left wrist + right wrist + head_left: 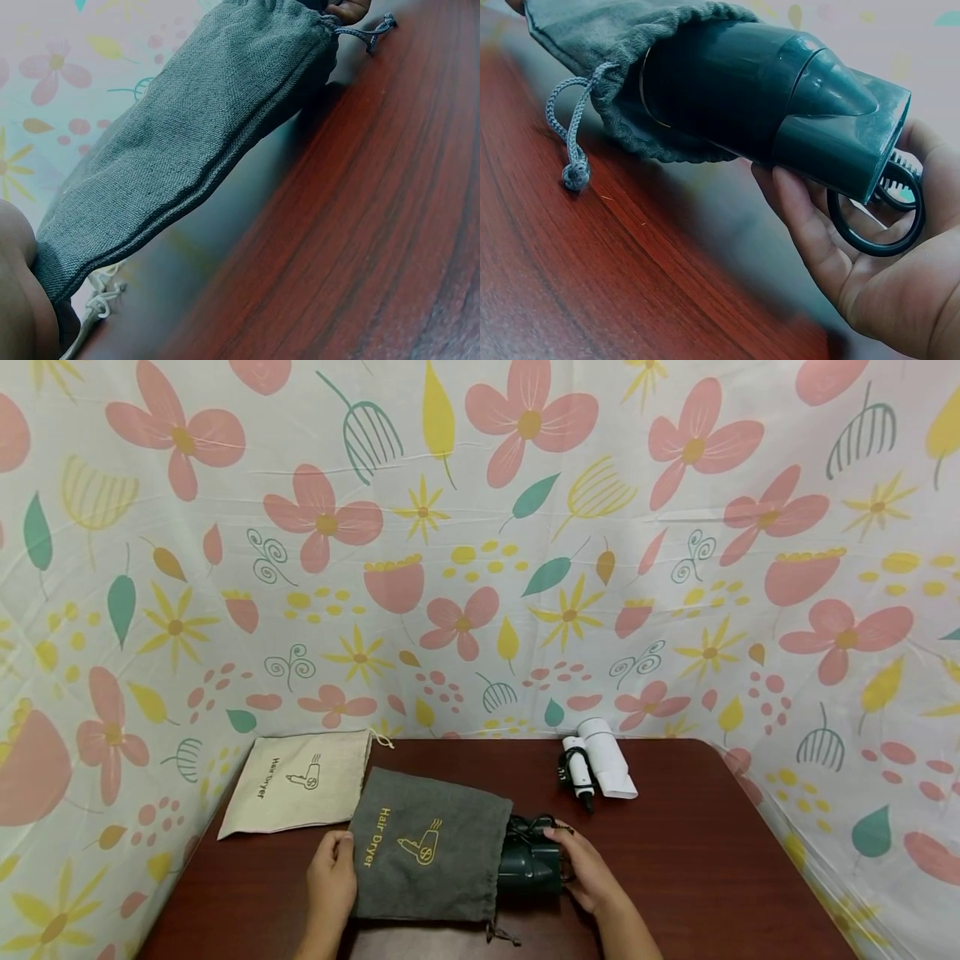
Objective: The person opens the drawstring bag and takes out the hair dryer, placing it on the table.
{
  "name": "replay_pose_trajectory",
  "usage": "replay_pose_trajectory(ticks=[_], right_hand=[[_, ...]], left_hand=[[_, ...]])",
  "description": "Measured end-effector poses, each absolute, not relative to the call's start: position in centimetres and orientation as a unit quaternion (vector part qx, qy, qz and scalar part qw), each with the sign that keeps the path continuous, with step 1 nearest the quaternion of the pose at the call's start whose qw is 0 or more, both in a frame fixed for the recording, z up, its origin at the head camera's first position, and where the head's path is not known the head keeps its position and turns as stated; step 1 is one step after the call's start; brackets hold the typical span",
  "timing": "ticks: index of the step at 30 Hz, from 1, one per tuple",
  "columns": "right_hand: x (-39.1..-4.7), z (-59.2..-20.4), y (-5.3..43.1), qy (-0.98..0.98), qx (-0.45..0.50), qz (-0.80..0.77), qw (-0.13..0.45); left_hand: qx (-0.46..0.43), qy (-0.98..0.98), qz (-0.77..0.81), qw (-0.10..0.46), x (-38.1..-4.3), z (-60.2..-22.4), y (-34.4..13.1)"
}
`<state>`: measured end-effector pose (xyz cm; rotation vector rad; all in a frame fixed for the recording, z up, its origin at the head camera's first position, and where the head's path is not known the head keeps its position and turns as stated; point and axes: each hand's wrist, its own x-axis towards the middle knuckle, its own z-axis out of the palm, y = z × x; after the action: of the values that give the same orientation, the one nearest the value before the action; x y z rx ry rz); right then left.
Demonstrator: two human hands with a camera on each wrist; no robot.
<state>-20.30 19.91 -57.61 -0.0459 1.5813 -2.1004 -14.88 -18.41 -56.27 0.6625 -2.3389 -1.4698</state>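
A dark grey drawstring bag (450, 893) printed "Hair Dryer" lies slanted above the table, its mouth towards the right. My left hand (332, 870) pinches the bag's closed end at the left edge. Out of the mouth sticks a dark green hair dryer (528, 870), nozzle end outward; the rest of it is hidden inside the cloth. My right hand (592, 872) holds the dryer around the nozzle, fingers beneath it in the right wrist view. A looped black cord (881, 250) lies against that palm. The knotted drawstring (574, 142) dangles from the bag's mouth.
A flat cream bag (300, 789) with the same print lies at the back left of the brown table (712, 843). At the back right are a white cylindrical body with a flat nozzle (603, 760) and a white handle (578, 767) wrapped in black cord. A flowered curtain rises behind.
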Motion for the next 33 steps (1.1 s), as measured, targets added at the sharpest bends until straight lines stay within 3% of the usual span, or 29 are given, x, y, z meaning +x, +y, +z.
replay_pose_trajectory(ticks=[33], right_hand=[[-20.1, -57.0, 21.0, 0.590, -0.034, -0.756, 0.282]], left_hand=[[0.241, -0.818, -0.503, 0.135, -14.4, -56.4, -19.3]])
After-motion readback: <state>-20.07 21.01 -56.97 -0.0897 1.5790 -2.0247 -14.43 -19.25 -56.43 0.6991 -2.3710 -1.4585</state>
